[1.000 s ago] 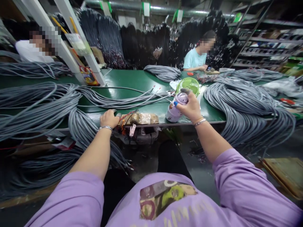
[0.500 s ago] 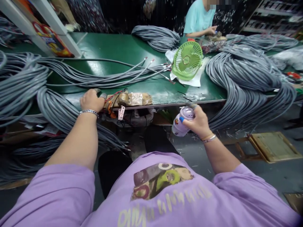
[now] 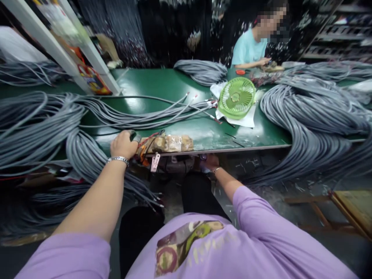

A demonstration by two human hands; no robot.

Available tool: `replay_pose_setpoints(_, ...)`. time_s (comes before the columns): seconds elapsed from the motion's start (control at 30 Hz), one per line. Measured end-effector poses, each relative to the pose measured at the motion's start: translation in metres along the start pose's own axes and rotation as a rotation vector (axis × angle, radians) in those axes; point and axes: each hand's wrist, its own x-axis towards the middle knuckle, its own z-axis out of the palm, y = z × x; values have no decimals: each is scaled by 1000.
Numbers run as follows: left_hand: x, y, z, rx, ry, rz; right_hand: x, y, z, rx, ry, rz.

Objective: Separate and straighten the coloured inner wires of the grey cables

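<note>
— Fingers of our left hand (image 3: 123, 144) curl over the taped block (image 3: 168, 143) at the green bench (image 3: 162, 83) edge, centre frame.
— Right hand (image 3: 209, 162)? Under the bench w/ a purple bottle (image 3: 202, 158), grip unclear. Cable bundles (image 3: 308, 112) left & right, fan (image 3: 236, 97) upper right.

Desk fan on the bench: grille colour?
Light green: the desk fan has a green grille and hub, resting on white paper. Head view shows it clearly.

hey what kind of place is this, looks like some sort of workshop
Most likely a cable or wire-harness assembly workshop. Big bundles of grey cables drape over a long green workbench, more cable hangs in the background, and a co-worker sits working at the far side.
</note>
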Motion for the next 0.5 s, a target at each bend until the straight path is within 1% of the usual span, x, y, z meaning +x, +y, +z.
replay_pose_setpoints(0.13,3,-4,2,6,23,29,22,-13,21,1,-22,7)
replay_pose_setpoints(0.3,7,-11,8,35,42,63,39,-17,43,21,-28,-27)
replay_pose_setpoints(0.4,8,-14,11,43,50,70,44,-17,50,38,-25,-51)
replay_pose_setpoints(0.5,9,-15,12,41,56,77,44,-14,51,51,-22,-73)
